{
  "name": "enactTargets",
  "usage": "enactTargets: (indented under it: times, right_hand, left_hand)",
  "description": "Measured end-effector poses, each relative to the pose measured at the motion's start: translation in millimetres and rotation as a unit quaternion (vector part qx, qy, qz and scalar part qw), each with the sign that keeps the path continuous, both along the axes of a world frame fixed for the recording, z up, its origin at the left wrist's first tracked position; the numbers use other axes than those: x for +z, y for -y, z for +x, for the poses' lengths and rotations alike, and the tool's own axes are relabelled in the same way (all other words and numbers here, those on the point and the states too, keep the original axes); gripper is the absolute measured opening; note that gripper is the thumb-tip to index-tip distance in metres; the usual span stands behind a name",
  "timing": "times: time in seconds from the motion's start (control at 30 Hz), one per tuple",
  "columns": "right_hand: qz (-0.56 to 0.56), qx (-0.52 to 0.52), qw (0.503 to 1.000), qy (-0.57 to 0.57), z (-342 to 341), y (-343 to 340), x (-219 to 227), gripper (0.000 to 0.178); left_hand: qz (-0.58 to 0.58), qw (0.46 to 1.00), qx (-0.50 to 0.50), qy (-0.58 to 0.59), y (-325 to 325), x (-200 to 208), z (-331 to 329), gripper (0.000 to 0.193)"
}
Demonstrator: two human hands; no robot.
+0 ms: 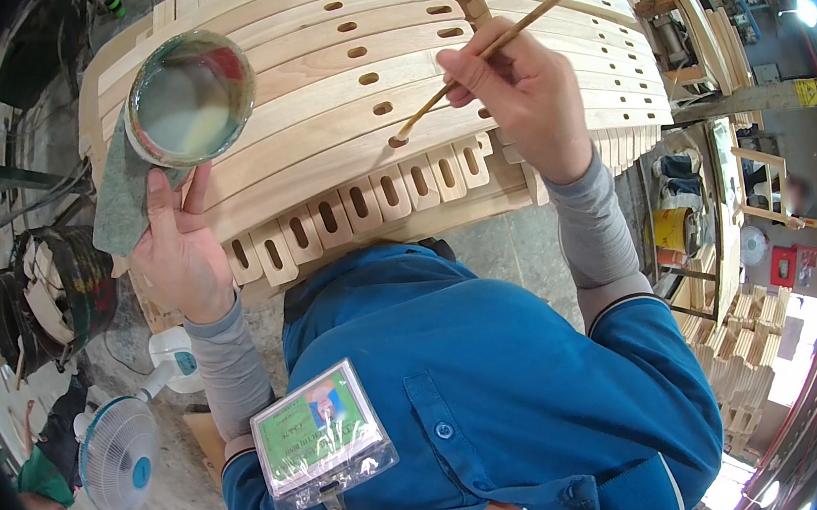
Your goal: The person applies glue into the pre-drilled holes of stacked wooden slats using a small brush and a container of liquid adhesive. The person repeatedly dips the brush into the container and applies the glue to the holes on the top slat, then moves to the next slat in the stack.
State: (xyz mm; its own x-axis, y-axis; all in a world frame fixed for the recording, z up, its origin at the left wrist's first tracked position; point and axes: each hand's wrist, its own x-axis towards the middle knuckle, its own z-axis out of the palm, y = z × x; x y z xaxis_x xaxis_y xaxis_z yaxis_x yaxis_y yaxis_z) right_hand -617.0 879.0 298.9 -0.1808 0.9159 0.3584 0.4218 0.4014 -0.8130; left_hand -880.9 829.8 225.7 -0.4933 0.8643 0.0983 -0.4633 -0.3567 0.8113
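Note:
My left hand (185,259) holds a round open pot (231,63) by its near side, with milky, pale liquid inside. A grey-green cloth (116,201) hangs beside the pot, between it and my left wrist. In my right hand (536,92) a thin wooden stick (434,100) is pinched between thumb and fingers. The stick's lower tip meets an oval slot in the nearest wooden slat (305,171). Pale slats with a slot near each end lie side by side under both hands.
Slotted wood pieces (360,200) stick out in a row below the near slat. More slats (596,46) lie to the right. A white-and-blue fan (119,457) and a dark drum (69,291) stand at left. A yellow bucket (673,229) is at right; another person (45,492) is lower left.

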Motion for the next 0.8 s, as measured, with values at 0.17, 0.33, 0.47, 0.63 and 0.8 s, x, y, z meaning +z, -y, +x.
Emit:
enactTargets:
  times: [0.17,0.33,0.47,0.63,0.8]
  right_hand:
    - [0.040,0.015,0.994,0.099,-4.7,6.8,-12.3,0.019]
    - [0.120,0.038,0.983,0.134,-14.9,11.9,-11.4,0.019]
    - [0.131,-0.019,0.970,0.203,-11.9,13.7,-4.4,0.015]
    - [0.066,-0.012,0.993,0.095,-7.5,10.0,-12.9,0.018]
    - [0.043,-0.031,0.998,0.044,13.7,12.7,-5.6,0.014]
  left_hand:
    - [0.010,1.000,-0.017,-0.007,0.5,1.7,2.6,0.028]
    - [0.014,1.000,0.001,-0.011,-0.1,-12.6,20.7,0.030]
    - [0.034,0.998,0.004,-0.049,-1.4,-16.9,28.5,0.030]
    - [0.032,0.999,-0.008,-0.042,-4.5,-18.1,32.2,0.030]
    - [0.015,0.999,-0.002,-0.047,-5.2,-12.6,36.9,0.028]
